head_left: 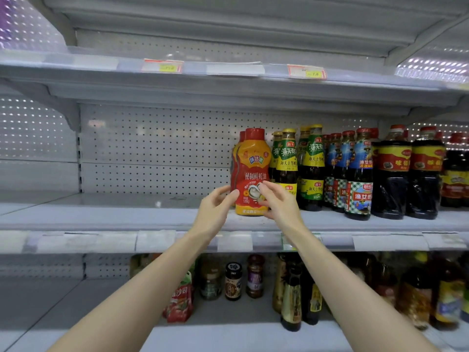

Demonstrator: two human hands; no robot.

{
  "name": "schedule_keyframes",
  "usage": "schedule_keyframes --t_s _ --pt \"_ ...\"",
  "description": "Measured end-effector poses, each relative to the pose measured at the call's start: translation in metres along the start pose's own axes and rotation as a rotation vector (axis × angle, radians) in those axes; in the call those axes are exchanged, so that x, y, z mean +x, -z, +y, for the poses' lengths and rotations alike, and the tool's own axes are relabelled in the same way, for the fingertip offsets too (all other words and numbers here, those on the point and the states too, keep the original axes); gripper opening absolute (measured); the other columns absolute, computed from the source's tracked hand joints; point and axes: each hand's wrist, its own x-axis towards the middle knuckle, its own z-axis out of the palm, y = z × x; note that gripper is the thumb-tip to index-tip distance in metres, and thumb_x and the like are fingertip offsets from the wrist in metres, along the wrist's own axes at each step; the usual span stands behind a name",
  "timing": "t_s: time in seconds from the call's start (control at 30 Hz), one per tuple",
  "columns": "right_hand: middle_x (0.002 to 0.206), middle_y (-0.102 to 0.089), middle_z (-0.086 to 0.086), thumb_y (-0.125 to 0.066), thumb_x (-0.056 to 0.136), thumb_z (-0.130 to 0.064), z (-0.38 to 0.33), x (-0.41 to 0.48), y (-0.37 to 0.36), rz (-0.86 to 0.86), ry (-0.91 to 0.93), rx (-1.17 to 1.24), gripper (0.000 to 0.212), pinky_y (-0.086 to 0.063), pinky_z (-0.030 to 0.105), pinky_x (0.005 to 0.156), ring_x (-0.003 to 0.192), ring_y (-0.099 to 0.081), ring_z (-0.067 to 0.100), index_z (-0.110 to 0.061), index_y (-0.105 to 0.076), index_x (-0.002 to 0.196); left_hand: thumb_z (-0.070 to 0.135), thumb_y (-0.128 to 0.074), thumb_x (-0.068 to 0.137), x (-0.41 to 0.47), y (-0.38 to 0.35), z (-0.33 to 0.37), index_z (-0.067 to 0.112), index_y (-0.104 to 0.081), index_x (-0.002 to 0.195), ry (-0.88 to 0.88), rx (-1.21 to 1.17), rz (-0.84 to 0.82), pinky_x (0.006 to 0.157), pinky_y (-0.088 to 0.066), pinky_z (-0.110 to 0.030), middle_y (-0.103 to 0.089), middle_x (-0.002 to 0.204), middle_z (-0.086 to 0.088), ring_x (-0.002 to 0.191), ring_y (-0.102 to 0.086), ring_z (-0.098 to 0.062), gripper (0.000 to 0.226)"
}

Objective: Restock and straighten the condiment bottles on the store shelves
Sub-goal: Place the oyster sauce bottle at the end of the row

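- The oyster sauce bottle (252, 158), orange with a red cap, stands upright near the front edge of the middle shelf (127, 217). A twin bottle (237, 158) sits close behind it.
- The left hand (215, 207) is half curled at the bottle's lower left side, thumb and fingertips touching it.
- The right hand (279, 204) curls round the lower right side, fingertips lying over the label.
- Just to the right stand green-labelled bottles (286, 161), then blue-labelled bottles (359, 174) and dark soy sauce jugs (392, 179).
- On the lower shelf (228, 334) are small jars (233, 280) and a red pouch (179, 301).
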Motion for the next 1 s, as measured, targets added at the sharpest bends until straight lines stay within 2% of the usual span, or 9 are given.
schedule_keyframes --t_s 0.1,0.2,0.37,0.43,0.53,0.67,0.8,0.9,1.0 --pt "0.107 -0.066 -0.01 -0.057 0.095 -0.039 0.003 -0.03 -0.004 0.002 0.004 0.0 0.021 -0.053 0.036 0.085 0.099 -0.065 0.014 -0.03 -0.059 0.114 0.037 -0.06 0.092 -0.024 0.012 -0.008 0.019 -0.054 0.13 -0.029 0.037 0.024 0.087 -0.049 -0.026 -0.062 0.115 0.001 0.104 -0.059 -0.01 0.042" --pt "0.103 -0.067 -0.008 -0.058 0.095 -0.036 0.011 -0.057 -0.004 0.002 0.013 -0.006 0.015 -0.053 0.035 0.083 0.094 -0.067 0.015 -0.031 -0.059 0.109 0.033 -0.06 0.093 -0.05 0.022 -0.015 0.019 -0.055 0.13 -0.035 0.046 0.047 0.076 -0.049 -0.018 -0.062 0.111 0.0 0.103 -0.059 -0.013 0.04" --pt "0.108 -0.069 -0.001 -0.058 0.095 -0.033 0.039 -0.107 -0.01 -0.038 -0.059 -0.009 0.027 -0.055 0.026 0.075 0.091 -0.069 0.014 -0.021 -0.062 0.119 0.033 -0.061 0.092 -0.106 0.037 -0.042 0.023 -0.055 0.129 0.023 0.093 0.04 0.075 -0.045 -0.011 -0.063 0.109 0.006 0.095 -0.057 0.002 0.038" --pt "0.106 -0.07 -0.002 -0.059 0.094 -0.033 0.055 -0.131 -0.013 -0.063 -0.114 0.003 0.024 -0.054 0.026 0.074 0.09 -0.069 0.013 -0.024 -0.063 0.116 0.032 -0.062 0.092 -0.131 0.039 -0.059 0.024 -0.056 0.127 0.094 0.089 0.052 0.078 -0.045 -0.012 -0.062 0.107 0.005 0.095 -0.058 -0.002 0.037" --pt "0.1 -0.07 -0.004 -0.059 0.094 -0.033 0.087 -0.173 -0.018 -0.095 -0.191 0.014 0.012 -0.052 0.028 0.075 0.085 -0.067 0.012 -0.03 -0.063 0.105 0.031 -0.063 0.091 -0.175 0.039 -0.095 0.021 -0.056 0.127 0.206 0.077 0.073 0.083 -0.048 -0.022 -0.063 0.108 -0.001 0.097 -0.06 -0.011 0.038" --pt "0.097 -0.069 -0.005 -0.058 0.095 -0.033 0.145 -0.238 -0.029 -0.149 -0.346 0.014 0.004 -0.052 0.03 0.079 0.089 -0.068 0.015 -0.032 -0.062 0.096 0.027 -0.062 0.092 -0.246 0.041 -0.155 0.021 -0.055 0.124 0.353 0.109 0.044 0.066 -0.045 -0.007 -0.062 0.102 0.005 0.09 -0.059 -0.001 0.033" --pt "0.093 -0.07 -0.002 -0.06 0.094 -0.03 0.212 -0.303 -0.049 -0.178 -0.486 -0.002 0.004 -0.051 0.029 0.071 0.082 -0.067 0.016 -0.031 -0.064 0.092 0.028 -0.063 0.092 -0.308 0.056 -0.221 0.021 -0.055 0.123 0.521 0.141 0.055 0.073 -0.045 -0.017 -0.063 0.099 0.009 0.089 -0.059 -0.003 0.033" --pt "0.094 -0.07 -0.002 -0.06 0.095 -0.027 0.267 -0.353 -0.064 -0.2 -0.595 -0.012 0.005 -0.052 0.027 0.075 0.085 -0.066 0.017 -0.025 -0.065 0.096 0.022 -0.065 0.091 -0.358 0.069 -0.277 0.014 -0.057 0.124 0.635 0.138 0.083 0.07 -0.043 -0.015 -0.063 0.093 0.004 0.08 -0.057 -0.003 0.036" --pt "0.091 -0.069 0.0 -0.06 0.095 -0.024 0.309 -0.393 -0.073 -0.214 -0.666 -0.05 0.006 -0.049 0.029 0.072 0.078 -0.065 0.014 -0.021 -0.065 0.097 0.039 -0.071 0.083 -0.398 0.081 -0.32 0.017 -0.057 0.125 0.764 0.153 0.079 0.075 -0.043 -0.022 -0.063 0.099 0.0 0.088 -0.058 -0.008 0.05"
